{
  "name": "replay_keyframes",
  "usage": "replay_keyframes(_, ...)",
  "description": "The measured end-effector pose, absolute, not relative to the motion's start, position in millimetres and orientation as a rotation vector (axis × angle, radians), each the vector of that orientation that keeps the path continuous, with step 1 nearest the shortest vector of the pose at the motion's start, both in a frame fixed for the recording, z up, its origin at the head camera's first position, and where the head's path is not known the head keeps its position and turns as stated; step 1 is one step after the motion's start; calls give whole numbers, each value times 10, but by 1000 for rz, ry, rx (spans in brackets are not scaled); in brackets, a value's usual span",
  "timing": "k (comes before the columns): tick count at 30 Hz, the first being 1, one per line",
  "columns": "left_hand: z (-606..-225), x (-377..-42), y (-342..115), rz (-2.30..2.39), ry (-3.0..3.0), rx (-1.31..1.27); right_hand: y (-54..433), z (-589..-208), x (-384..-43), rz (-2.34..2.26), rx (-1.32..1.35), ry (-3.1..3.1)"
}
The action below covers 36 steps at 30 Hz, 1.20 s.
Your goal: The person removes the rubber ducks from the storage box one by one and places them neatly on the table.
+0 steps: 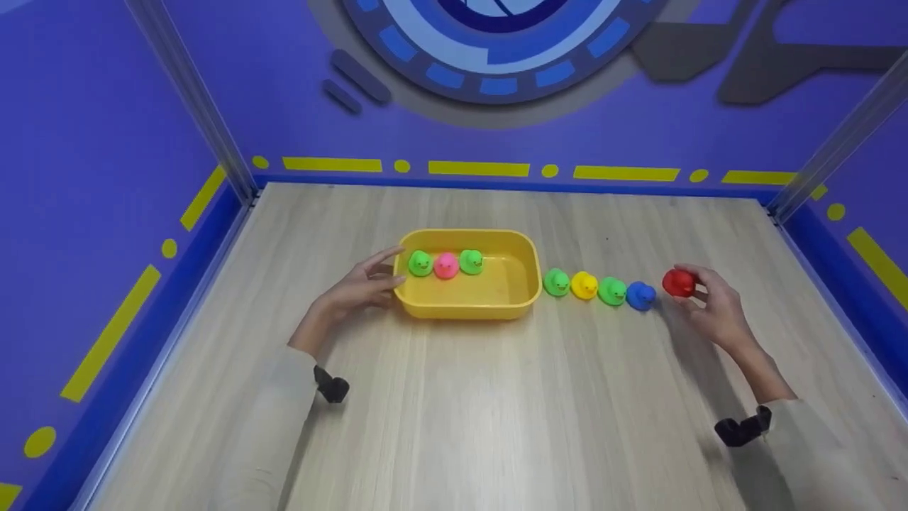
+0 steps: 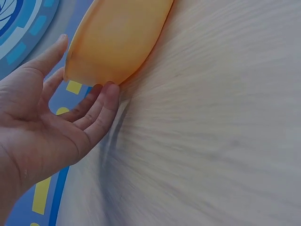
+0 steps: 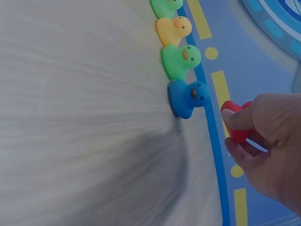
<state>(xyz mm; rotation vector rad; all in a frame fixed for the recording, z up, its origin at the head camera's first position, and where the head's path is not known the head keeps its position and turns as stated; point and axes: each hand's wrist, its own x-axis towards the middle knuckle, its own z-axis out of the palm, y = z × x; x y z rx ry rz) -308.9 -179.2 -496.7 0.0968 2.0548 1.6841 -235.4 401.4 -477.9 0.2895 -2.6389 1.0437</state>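
Note:
My right hand pinches a red rubber duck between thumb and fingers; in the right wrist view the red duck is partly hidden by the thumb. It is held up past the right end of a row of ducks: green, yellow, green and blue. At the left end of a yellow plastic tub, my left hand has its spread, loosely bent fingers against the wall. Inside the tub sit a green duck, a pink duck and another green duck.
The wooden tabletop carries the tub and the row, which starts right beside the tub's right end. Blue panels with yellow marks wall in the back and both sides. A black wrist mount sits on the left sleeve, another on the right.

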Motion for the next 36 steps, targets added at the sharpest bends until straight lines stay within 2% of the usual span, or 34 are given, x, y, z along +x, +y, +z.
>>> replay_keyframes(13,-4970,-3088,-1772,1689,2060,82,4186,-4981,-2306,1148,206,-2764)
replay_keyframes(36,-4983,-3090,-1764,1697,2055,41,4160,-5101,-2367,1038,129,-2799)
